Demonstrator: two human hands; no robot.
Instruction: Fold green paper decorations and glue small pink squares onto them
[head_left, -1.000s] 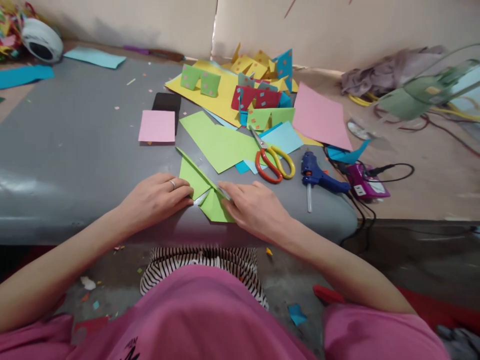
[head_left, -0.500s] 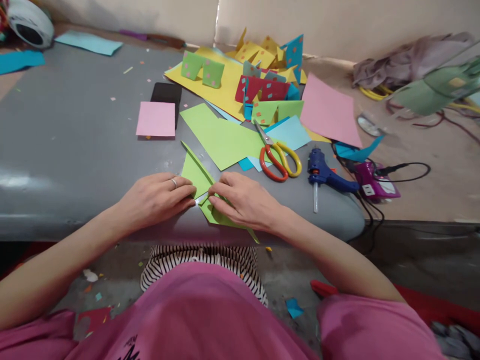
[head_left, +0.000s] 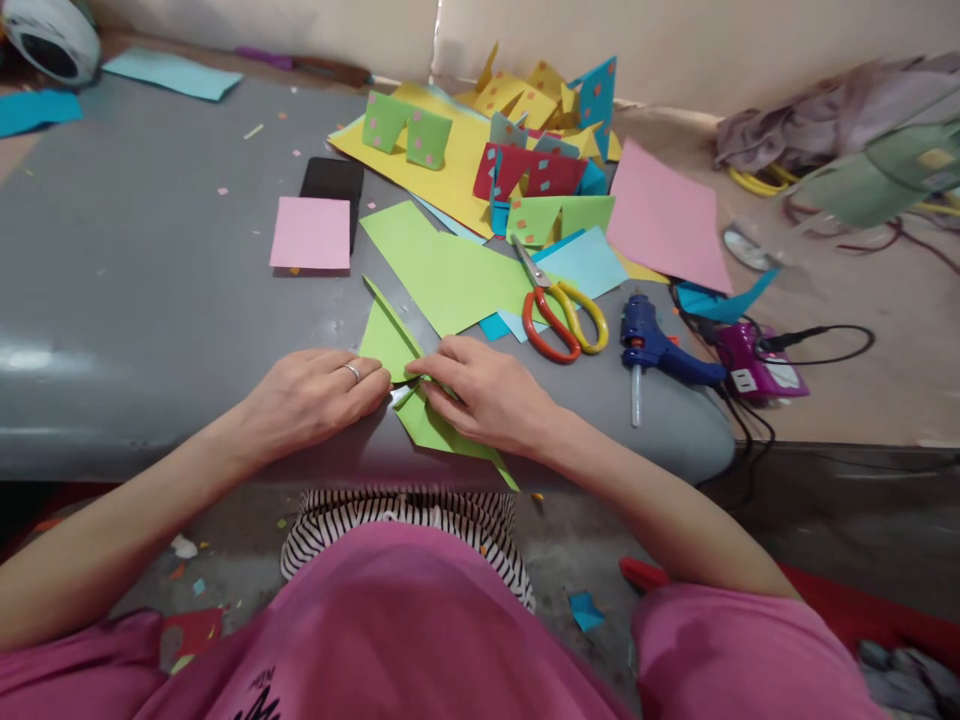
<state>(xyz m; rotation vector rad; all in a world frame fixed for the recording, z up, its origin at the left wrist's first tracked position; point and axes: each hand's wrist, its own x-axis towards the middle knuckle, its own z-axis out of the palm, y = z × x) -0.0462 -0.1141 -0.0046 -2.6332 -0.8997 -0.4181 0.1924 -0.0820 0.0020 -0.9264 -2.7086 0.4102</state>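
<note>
A folded piece of light green paper [head_left: 386,340] lies near the front edge of the grey table, partly hidden by my fingers. My left hand [head_left: 319,398] holds its left side, fingertips curled together on the paper. From the right, my right hand [head_left: 487,395] pinches the paper near its middle, where a narrow folded strip runs diagonally. Below that hand, a lower green flap spreads over the table's edge. Just beyond lies a flat green sheet [head_left: 442,265], with scissors [head_left: 559,305] with red and yellow handles on its right end.
A blue glue gun [head_left: 649,345] lies to the right, beside a purple power block [head_left: 754,365] with cords. Folded, dotted paper shapes [head_left: 540,170] stand on a yellow sheet at the back. A pink square [head_left: 311,233] overlaps a black phone-like object [head_left: 334,180].
My right fingers have shifted slightly up and left along the fold. The paper's lower flap shows more openly now. My left hand has barely moved.
</note>
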